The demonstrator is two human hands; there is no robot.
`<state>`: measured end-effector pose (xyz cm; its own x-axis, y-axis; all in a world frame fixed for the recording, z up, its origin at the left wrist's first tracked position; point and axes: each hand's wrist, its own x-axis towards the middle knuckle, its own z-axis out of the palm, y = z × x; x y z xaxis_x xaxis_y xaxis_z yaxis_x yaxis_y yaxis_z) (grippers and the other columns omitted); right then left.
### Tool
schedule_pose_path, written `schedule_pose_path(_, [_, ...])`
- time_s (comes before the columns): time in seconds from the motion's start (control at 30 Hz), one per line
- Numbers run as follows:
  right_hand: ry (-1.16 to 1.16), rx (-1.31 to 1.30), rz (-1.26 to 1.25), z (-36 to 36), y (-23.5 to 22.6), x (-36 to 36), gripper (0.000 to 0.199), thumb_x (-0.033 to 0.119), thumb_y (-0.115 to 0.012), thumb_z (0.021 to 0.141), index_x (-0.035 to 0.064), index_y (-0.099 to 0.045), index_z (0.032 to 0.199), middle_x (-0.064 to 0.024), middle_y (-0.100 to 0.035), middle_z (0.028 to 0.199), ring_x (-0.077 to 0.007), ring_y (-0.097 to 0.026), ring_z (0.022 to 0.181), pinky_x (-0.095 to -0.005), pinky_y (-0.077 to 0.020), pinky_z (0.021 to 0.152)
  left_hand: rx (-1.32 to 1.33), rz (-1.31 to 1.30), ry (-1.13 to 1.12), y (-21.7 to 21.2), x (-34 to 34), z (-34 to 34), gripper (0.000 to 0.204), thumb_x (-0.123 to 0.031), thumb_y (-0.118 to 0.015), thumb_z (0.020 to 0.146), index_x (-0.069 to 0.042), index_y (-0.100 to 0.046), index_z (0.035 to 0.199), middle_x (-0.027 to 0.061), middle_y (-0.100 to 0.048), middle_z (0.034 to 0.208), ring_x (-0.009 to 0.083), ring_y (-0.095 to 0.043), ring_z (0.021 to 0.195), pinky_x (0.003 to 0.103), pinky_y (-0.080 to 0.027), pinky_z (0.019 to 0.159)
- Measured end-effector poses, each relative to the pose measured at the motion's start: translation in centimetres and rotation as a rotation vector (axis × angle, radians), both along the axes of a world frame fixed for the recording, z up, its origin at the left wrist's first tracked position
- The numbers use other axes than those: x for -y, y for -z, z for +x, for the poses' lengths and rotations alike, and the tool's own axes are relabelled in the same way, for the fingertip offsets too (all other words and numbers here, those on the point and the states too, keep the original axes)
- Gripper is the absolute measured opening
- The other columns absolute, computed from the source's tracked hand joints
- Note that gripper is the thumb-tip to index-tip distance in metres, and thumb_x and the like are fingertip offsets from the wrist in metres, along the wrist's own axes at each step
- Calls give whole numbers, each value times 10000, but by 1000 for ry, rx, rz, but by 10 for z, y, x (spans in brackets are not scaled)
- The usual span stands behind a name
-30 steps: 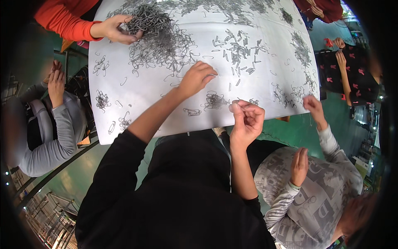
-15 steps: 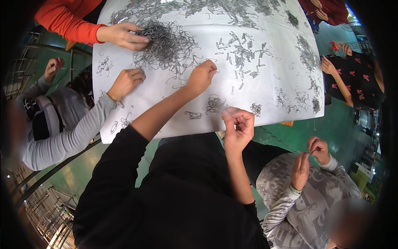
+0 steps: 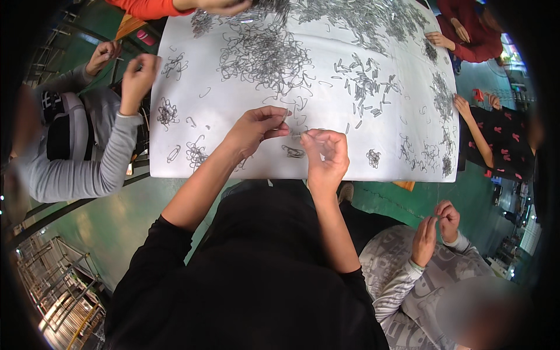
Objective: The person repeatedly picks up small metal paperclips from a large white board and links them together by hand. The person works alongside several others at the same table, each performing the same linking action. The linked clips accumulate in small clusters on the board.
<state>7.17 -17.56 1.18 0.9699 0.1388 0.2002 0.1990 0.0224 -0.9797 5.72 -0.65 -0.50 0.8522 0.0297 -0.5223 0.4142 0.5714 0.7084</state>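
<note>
Left hand (image 3: pixel 259 129) has pulled back from wire-hook pile (image 3: pixel 265 58) to just beside right hand (image 3: pixel 328 156). Left thumb and index pinch small wire piece (image 3: pixel 287 114); right fingertips closed on thin wire (image 3: pixel 296 136), blurred. Both above white table (image 3: pixel 332 108), near its edge.

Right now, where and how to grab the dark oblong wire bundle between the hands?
Probably pinch the wire bundle across its narrow middle, from above left: it lies crosswise on the table, longer than deep, and the right hand is close by its right end.
</note>
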Motion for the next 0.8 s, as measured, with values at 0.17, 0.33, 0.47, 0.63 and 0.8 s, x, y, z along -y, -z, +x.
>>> schedule_pose_path(0.17, [-67,-12,-34,-8,-3,-13,167,-24,-685,837,5,-538,909,-99,-673,861,-124,-654,763,-246,-544,657,-21,-133,-130,-7,-9,-16,134,-18,-554,927,61,-595,1028,110,-628,1000,211,-657,911,313,-570,867])
schedule_pose_path(0.33, [-100,25,-57,-13,-6,-25,163,-22,-685,835,-1,-544,914,-98,-676,853,-133,-663,767,-252,-551,647,38,-53,-162,-22,-11,-28,136,-37,-582,920,28,-603,1038,92,-647,973,206,-667,898,309,-564,848])
schedule_pose_path(0.47, [-138,7,-98,-15,-9,-31,189,-38,-689,827,16,-532,918,-89,-670,875,-135,-650,793,-263,-544,675,134,149,-202,-33,-6,-37,159,-79,-634,900,8,-622,1033,83,-679,913,169,-670,857,280,-543,795])
schedule_pose_path(0.63, [-158,37,-143,-13,-9,-37,188,-42,-685,828,12,-527,916,-91,-672,872,-134,-652,775,-263,-551,660,204,354,-183,-42,-2,-39,168,-107,-663,885,23,-651,991,88,-698,871,116,-648,812,248,-501,749])
schedule_pose_path(0.8, [-118,127,-197,-9,-5,-41,158,-19,-685,824,9,-553,908,-84,-682,823,-165,-675,718,-272,-547,621,191,567,-195,-42,0,-39,135,-99,-693,853,-14,-685,958,88,-679,989,128,-628,889,264,-479,793])
